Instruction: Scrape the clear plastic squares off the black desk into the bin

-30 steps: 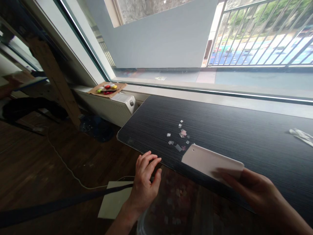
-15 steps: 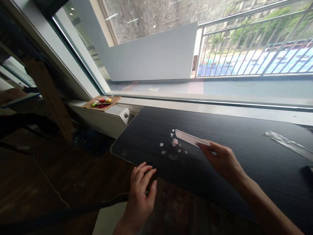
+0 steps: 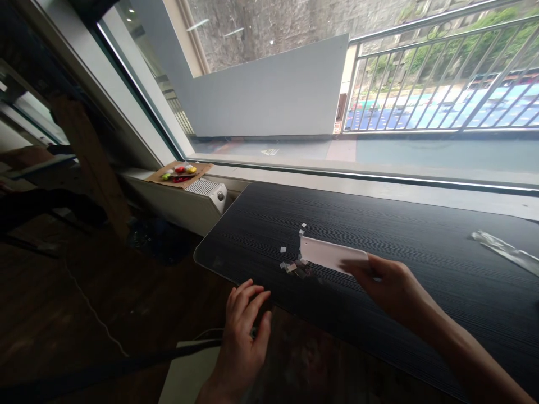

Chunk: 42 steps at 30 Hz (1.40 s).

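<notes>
My right hand (image 3: 385, 280) grips one end of a flat, pale pink board-like piece (image 3: 326, 251) with a small hole near its far corner. It is tilted on edge over the black table (image 3: 404, 235), its far end beside small white and clear scraps (image 3: 292, 267). A few loose scraps lie apart from the pile, toward the window. My left hand (image 3: 246, 328) is at the near table edge, fingers spread and holding nothing. Whether its fingertips touch the table I cannot tell.
A crumpled clear plastic strip (image 3: 505, 249) lies on the table's right side. Beyond the left end stands a white radiator (image 3: 206, 196), near a brown sheet (image 3: 202, 170) bearing colourful small items. A window runs along the back. A pale cable (image 3: 96, 320) crosses the dark floor.
My right hand has brought the pink piece nearer to me and turned its broad face more into view. The scraps at its far end are pushed closer together toward me. My left hand stays put.
</notes>
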{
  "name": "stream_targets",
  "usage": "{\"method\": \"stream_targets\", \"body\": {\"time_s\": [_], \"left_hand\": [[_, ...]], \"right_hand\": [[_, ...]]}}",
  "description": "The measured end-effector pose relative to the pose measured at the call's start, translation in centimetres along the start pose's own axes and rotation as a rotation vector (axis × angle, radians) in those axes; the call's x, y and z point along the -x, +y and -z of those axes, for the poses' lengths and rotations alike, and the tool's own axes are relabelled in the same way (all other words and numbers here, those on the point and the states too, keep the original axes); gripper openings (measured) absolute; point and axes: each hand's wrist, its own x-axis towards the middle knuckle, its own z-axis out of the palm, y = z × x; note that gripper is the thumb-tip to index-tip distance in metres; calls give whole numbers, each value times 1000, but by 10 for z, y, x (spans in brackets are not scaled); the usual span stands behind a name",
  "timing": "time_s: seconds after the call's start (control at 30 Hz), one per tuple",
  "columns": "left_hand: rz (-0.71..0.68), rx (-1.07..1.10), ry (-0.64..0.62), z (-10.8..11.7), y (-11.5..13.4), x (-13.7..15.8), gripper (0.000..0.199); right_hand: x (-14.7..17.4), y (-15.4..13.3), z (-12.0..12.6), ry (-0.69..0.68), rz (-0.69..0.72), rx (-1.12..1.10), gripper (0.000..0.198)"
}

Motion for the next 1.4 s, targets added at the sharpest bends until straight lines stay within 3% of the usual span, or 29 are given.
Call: {"method": "stream_targets", "body": {"time_s": [0.2, 0.37, 0.57, 0.9, 1.03, 1.17, 1.3, 1.4], "left_hand": [[8, 22, 14, 0, 2, -1, 31], [4, 24, 22, -1, 2, -1, 32], [11, 25, 5, 1, 3, 0, 30], [0, 17, 14, 0, 3, 1, 31], [4, 32, 16, -2, 2, 1, 31], [-12, 26, 27, -2, 3, -1, 31], [-21, 18, 32, -1, 1, -4, 31], [-47, 27, 18, -2, -3, -6, 30]], "right_hand": [[-4, -5, 5, 4, 13, 56, 31], [-9, -2, 13, 127, -68, 145, 30], [2, 6, 23, 35, -95, 17, 32], [2, 9, 25, 54, -111, 101, 32], [-8, 6, 22, 34, -99, 97, 31], [-28, -3, 21, 116, -65, 210, 29], [-31, 4, 40, 169, -108, 277, 29], [0, 19, 65, 213, -171, 318, 30]]}}
